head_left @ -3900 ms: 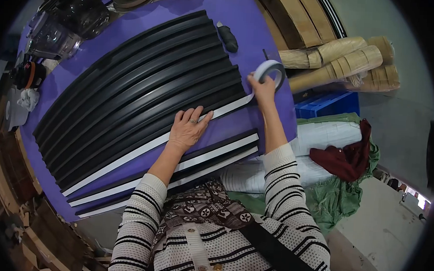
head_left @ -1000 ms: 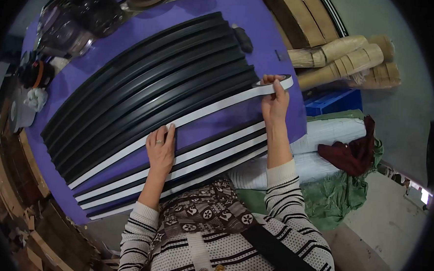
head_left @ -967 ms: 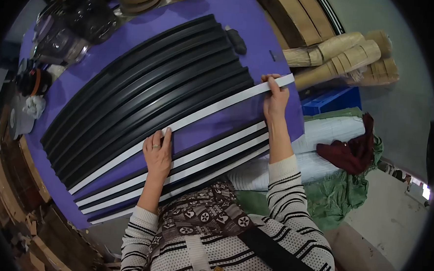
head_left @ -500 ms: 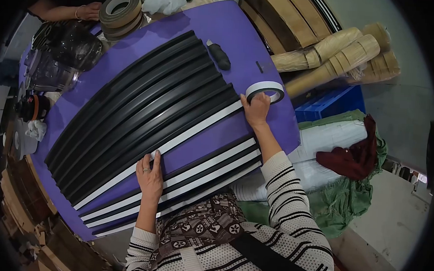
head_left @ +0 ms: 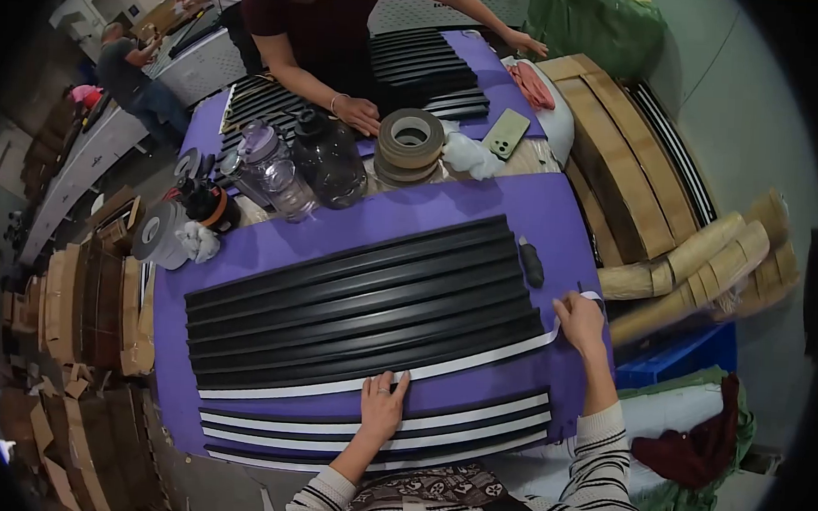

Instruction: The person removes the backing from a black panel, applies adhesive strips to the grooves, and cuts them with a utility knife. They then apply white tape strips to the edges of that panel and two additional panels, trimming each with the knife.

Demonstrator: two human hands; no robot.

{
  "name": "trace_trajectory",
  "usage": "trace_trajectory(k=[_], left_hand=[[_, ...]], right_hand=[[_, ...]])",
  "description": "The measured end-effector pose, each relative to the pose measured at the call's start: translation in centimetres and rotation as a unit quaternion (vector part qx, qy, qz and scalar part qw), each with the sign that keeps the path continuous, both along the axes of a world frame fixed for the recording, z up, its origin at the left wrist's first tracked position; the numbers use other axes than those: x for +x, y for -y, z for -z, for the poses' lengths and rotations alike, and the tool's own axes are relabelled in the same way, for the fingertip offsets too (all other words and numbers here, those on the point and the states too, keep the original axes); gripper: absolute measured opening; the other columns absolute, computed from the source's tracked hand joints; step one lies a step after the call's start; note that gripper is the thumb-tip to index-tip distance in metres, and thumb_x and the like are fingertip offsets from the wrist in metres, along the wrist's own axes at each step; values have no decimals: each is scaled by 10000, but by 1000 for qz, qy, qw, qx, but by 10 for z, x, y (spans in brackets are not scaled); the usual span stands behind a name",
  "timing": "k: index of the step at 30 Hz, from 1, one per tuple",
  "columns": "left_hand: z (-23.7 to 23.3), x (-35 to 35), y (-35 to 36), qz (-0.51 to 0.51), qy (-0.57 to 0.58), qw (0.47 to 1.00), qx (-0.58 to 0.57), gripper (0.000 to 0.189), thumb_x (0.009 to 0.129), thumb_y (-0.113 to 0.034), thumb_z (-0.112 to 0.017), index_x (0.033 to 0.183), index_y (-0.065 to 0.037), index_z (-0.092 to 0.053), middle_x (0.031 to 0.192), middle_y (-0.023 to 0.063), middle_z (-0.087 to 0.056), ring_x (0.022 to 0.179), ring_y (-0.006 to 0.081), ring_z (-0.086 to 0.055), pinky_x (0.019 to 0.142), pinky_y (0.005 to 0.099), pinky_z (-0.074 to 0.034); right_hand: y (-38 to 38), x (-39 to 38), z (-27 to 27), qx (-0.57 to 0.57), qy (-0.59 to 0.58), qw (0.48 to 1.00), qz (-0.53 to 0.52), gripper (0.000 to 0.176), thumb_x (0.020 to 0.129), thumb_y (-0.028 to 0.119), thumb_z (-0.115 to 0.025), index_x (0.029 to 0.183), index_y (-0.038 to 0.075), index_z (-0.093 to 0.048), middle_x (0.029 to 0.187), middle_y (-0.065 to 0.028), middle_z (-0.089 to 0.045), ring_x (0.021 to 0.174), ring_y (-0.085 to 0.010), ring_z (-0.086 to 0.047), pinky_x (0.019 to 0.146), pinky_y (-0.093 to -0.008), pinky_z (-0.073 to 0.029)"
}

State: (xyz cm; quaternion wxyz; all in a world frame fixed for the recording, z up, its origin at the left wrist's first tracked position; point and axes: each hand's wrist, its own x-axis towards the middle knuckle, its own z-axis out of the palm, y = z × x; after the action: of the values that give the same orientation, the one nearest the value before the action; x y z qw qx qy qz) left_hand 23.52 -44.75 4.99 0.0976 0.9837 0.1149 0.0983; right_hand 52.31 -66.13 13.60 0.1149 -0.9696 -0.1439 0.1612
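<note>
Several long black ribbed strips (head_left: pixel 361 295) lie side by side on a purple table top (head_left: pixel 486 202). Along the nearest one of this group runs white tape (head_left: pixel 300 389). My left hand (head_left: pixel 383 410) rests on that tape near its middle, fingers stretched out flat. At the strip's right end my right hand (head_left: pixel 583 322) is closed on the roll of white tape (head_left: pixel 593 296), mostly hidden behind the fingers; the tape's end rises off the strip towards it. Closer to me lie several taped black strips (head_left: pixel 474 421). A small black-handled tool (head_left: pixel 531 263) lies beyond the strips' right ends.
Brown tape rolls (head_left: pixel 409 144), a dark jug (head_left: pixel 329 159), a clear bottle (head_left: pixel 279 170) and a phone (head_left: pixel 507 134) stand or lie at the far edge. A co-worker (head_left: pixel 328 29) works behind. Paper-wrapped bundles (head_left: pixel 695 270) and a blue crate (head_left: pixel 681 358) are at right.
The view has tilted up, bringing the co-worker and far table in. My right hand has drawn the tape past the strip's end; my left hand stays on the taped strip.
</note>
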Motion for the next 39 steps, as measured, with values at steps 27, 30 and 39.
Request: trace_trajectory(k=[27, 30, 39], left_hand=[[17, 113, 49, 199, 17, 979, -34, 472, 699, -283, -617, 1143, -267, -458, 1059, 56, -419, 901, 207, -422, 759, 328, -334], [23, 114, 49, 202, 29, 979, -16, 487, 688, -302, -627, 1144, -274, -458, 1041, 42, -421, 885, 198, -421, 723, 321, -332], [27, 113, 50, 188, 49, 981, -16, 484, 678, -303, -628, 1135, -261, -473, 971, 24, -434, 833, 182, -423, 674, 308, -336]], right_hand=[[57, -93, 82, 113, 107, 985, 70, 294, 770, 224, -521, 1002, 43, -507, 792, -174, -569, 668, -345, -565, 585, -424, -446], [48, -85, 76, 49, 63, 994, 76, 267, 770, 231, -515, 964, 47, -516, 780, -169, -571, 676, -349, -561, 592, -433, -446], [52, -70, 41, -61, -74, 994, -51, 253, 773, 237, -515, 929, 39, -506, 755, -180, -585, 681, -353, -570, 602, -426, -457]])
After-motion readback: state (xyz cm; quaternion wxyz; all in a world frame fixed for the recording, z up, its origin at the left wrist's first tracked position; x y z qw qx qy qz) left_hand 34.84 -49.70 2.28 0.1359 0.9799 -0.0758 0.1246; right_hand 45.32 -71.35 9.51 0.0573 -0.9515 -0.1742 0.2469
